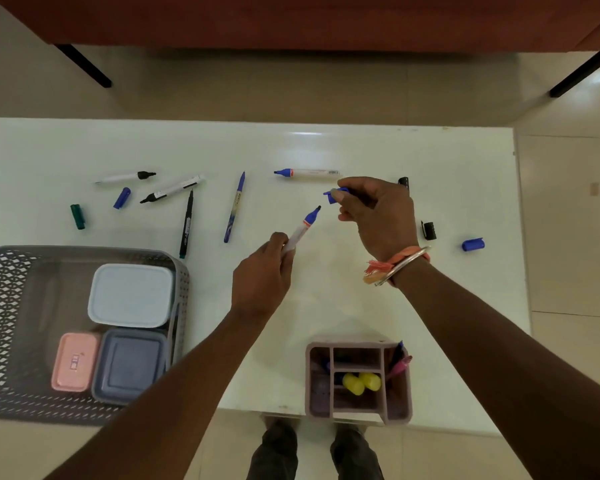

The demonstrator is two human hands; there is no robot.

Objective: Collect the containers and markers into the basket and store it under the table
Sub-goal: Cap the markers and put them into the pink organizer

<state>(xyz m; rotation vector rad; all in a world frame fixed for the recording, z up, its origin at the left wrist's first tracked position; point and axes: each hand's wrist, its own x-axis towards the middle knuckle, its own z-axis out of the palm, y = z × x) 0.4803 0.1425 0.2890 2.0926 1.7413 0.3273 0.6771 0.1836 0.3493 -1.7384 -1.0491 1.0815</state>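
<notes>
Left hand point(262, 275) grips marker point(302, 228)

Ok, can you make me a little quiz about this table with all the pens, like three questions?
1. True or false: the left hand holds an uncapped blue marker.
2. How many lidded containers sit in the grey basket? A) one B) three C) five
3. Fill in: the right hand pinches a blue ____.

Key:
1. True; its tip is bare.
2. B: a white container, a pink container and a grey-blue container.
3. Cap, not yet on the marker.
</notes>
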